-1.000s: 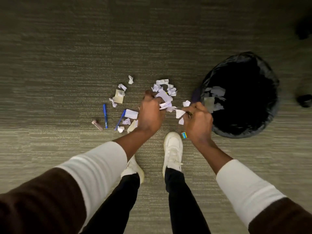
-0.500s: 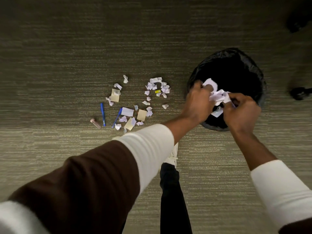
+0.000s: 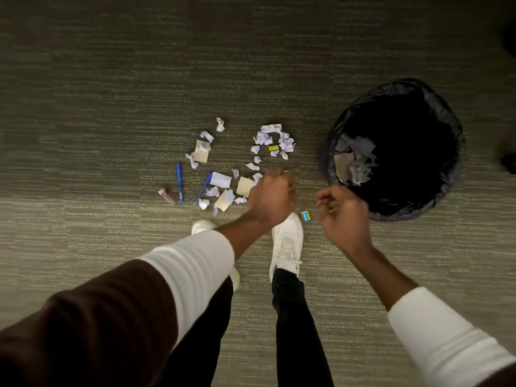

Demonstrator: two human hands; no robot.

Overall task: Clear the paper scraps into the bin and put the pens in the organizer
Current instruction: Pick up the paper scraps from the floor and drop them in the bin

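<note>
A moment ago both hands were over the bin (image 3: 444, 191) holding a bunch of paper. Now that bunch lies inside the bin, by its left wall, and both hands are back over the carpet (image 3: 111, 107).

The left hand (image 3: 272, 198) is curled above the right side of the paper scraps (image 3: 275, 141). The picture is blurry, so I cannot tell if it holds a scrap. The right hand (image 3: 342, 213) is loosely curled near the bin's lower left rim, and it looks empty.

One load is done, but many scraps are left on the carpet. The two blue pens (image 3: 179, 182) lie at the left of the mess, untouched. No organizer shows here. I think another scoop of scraps comes next.
</note>
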